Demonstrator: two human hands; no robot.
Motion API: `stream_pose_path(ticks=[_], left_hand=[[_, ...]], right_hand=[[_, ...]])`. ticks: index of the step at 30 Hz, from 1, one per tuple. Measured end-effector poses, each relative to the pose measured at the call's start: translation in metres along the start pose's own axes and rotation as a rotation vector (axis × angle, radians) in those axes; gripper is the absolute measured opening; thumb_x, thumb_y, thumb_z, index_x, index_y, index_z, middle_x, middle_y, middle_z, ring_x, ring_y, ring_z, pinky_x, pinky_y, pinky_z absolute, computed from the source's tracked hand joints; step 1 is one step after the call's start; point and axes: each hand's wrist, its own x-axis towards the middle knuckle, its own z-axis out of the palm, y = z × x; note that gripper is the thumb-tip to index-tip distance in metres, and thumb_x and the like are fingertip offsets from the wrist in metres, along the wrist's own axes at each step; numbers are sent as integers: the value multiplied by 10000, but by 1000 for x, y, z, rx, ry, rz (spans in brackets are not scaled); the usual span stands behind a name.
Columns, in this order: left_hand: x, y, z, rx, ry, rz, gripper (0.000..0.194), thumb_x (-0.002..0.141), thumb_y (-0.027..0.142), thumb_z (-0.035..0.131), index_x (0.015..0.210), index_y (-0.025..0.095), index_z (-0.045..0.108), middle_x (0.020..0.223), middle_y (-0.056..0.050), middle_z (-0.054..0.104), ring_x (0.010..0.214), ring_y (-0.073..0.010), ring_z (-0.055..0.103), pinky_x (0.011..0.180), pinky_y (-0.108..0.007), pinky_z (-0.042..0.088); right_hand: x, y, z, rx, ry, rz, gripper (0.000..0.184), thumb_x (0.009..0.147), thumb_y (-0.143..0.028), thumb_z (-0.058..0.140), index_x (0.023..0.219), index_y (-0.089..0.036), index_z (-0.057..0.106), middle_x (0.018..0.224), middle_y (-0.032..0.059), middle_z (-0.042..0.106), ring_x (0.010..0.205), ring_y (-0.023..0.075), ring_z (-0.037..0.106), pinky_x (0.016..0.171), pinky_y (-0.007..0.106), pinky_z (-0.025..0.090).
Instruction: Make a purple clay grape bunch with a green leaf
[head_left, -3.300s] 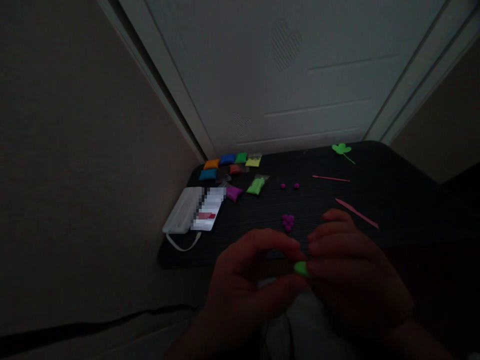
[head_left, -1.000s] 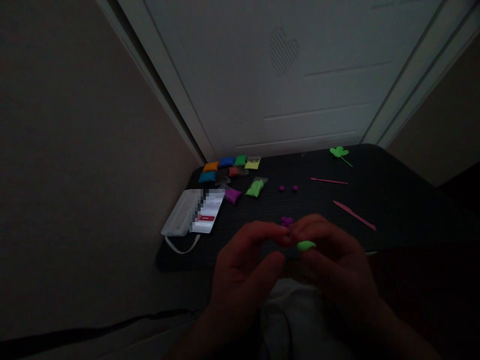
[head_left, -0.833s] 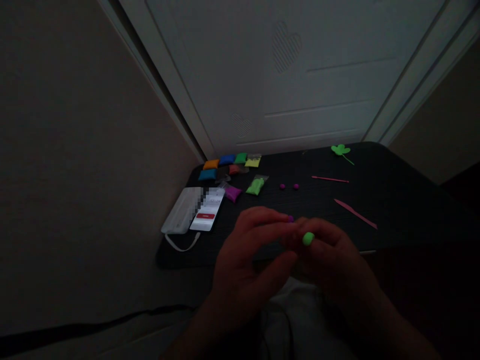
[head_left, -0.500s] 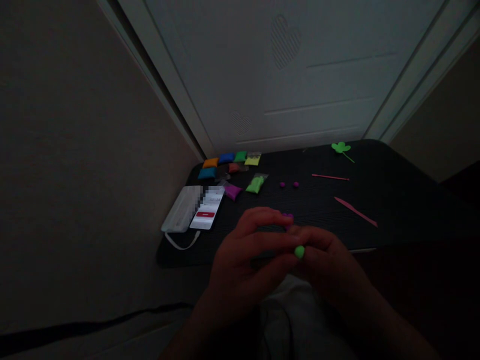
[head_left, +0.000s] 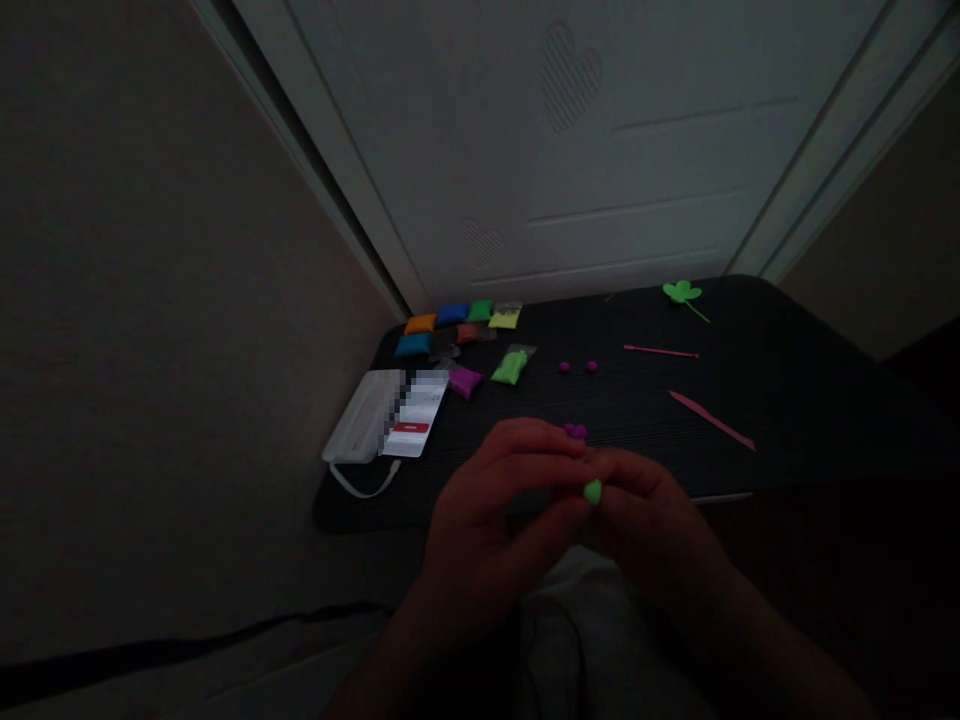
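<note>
Between the fingertips of both hands is a small lump of bright green modelling clay (head_left: 592,492), its visible end rounded to a slight point. My left hand (head_left: 502,510) pinches it from the left with thumb and fingers. From the right, my right hand (head_left: 652,510) presses it with thumb and forefinger; its other fingers are partly hidden. Just beyond my left fingertips, a cluster of purple clay balls (head_left: 575,431) lies on the dark table (head_left: 630,410). Farther back sit two separate purple balls, one on the left (head_left: 564,367) and one on the right (head_left: 592,367).
A pink clay knife (head_left: 711,420) and a thin pink stick tool (head_left: 660,351) lie to the right, below a green clay flower (head_left: 682,292). Several clay packets, including a light green one (head_left: 511,366), sit at the left, behind a lit phone (head_left: 416,415) and a white case (head_left: 365,417) with a cable.
Both hands have shifted slightly, carrying the green clay a little up and left. Its visible end looks more pointed than before, and more of the purple cluster shows.
</note>
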Motion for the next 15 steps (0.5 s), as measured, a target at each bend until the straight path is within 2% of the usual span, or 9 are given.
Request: stream_pose_path(ticks=[8, 15], left_hand=[[0, 0, 0, -36, -10, -13, 233, 713, 125, 590, 901, 256, 631, 939, -15, 609, 944, -163, 545, 818, -304, 446], [-3, -3, 0, -65, -5, -8, 240, 713, 119, 589, 908, 254, 627, 928, -16, 601, 941, -161, 543, 815, -308, 449]], right_hand=[[-1, 3, -2, -106, 2, -58, 49, 748, -225, 597, 746, -244, 641, 759, -36, 599, 671, 81, 561, 607, 206, 449], [-3, 4, 0, -230, 27, -176, 59, 751, -254, 592, 774, -259, 646, 789, -21, 607, 731, 106, 566, 651, 235, 462]])
